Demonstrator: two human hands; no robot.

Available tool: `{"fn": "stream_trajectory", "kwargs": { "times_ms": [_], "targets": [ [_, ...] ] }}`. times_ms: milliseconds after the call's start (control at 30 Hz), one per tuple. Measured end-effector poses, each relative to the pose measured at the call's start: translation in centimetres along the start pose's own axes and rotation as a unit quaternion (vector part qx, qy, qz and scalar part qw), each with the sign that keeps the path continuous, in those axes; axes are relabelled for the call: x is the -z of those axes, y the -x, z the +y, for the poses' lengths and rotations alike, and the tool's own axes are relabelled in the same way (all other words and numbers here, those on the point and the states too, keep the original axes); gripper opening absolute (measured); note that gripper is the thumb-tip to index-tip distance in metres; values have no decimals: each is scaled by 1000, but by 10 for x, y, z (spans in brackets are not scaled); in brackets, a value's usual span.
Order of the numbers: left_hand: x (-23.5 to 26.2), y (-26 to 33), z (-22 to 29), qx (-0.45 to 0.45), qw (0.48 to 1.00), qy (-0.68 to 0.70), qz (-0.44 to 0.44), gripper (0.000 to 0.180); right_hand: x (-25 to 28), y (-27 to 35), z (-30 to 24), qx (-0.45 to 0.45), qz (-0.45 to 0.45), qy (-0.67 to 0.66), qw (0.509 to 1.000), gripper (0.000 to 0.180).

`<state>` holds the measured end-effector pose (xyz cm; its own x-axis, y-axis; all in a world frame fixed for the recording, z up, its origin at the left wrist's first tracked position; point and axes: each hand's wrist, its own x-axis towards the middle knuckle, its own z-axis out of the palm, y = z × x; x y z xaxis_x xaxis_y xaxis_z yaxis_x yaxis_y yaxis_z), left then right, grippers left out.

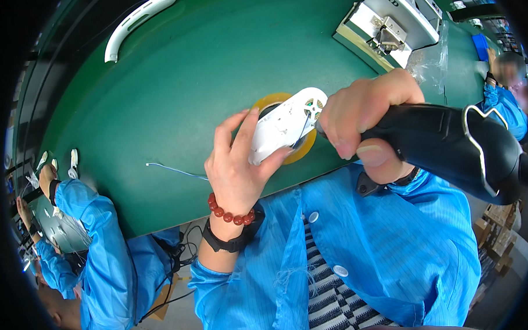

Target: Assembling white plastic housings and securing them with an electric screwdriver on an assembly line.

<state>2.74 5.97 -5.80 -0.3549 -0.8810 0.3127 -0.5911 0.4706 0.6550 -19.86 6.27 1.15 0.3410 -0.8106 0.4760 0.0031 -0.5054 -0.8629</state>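
Note:
My left hand is closed on an oblong white plastic housing, fingers along one edge and thumb along the other. At its far end the housing has a round spoked opening with a circuit board showing through. Under it lies a roll of yellowish tape on the table. A thin blue-and-white wire runs out leftward from beneath my left hand. My right hand grips a black electric screwdriver held sideways, its nose close to the round end. Whether the bit touches the housing is hidden by my fingers.
The green tabletop carries a curved white plastic part at far left and a white boxy machine at far right. Clear plastic film lies beside the machine. Co-workers in blue sleeves work to both sides.

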Motion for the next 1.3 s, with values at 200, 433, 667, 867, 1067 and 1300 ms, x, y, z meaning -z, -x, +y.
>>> {"fn": "stream_trajectory", "kwargs": {
  "times_ms": [200,433,667,867,1067,1300],
  "targets": [
    [-2,2,-3,1,1000,-3,13,65,1,-7,-4,11,-58,22,998,37],
    [3,5,3,39,998,17,-35,68,73,-8,-18,129,275,-17,953,28],
    [4,7,0,4,1000,-20,-17,70,107,-1,8,77,362,0,929,12],
    [8,9,-2,14,999,-18,-25,72,102,-4,21,85,352,6,932,11],
    [10,10,-5,22,999,-13,-48,67,94,-10,26,91,345,26,934,11],
    [13,12,-14,17,999,-11,-46,74,81,-28,25,60,427,78,899,13]
  ]
}}
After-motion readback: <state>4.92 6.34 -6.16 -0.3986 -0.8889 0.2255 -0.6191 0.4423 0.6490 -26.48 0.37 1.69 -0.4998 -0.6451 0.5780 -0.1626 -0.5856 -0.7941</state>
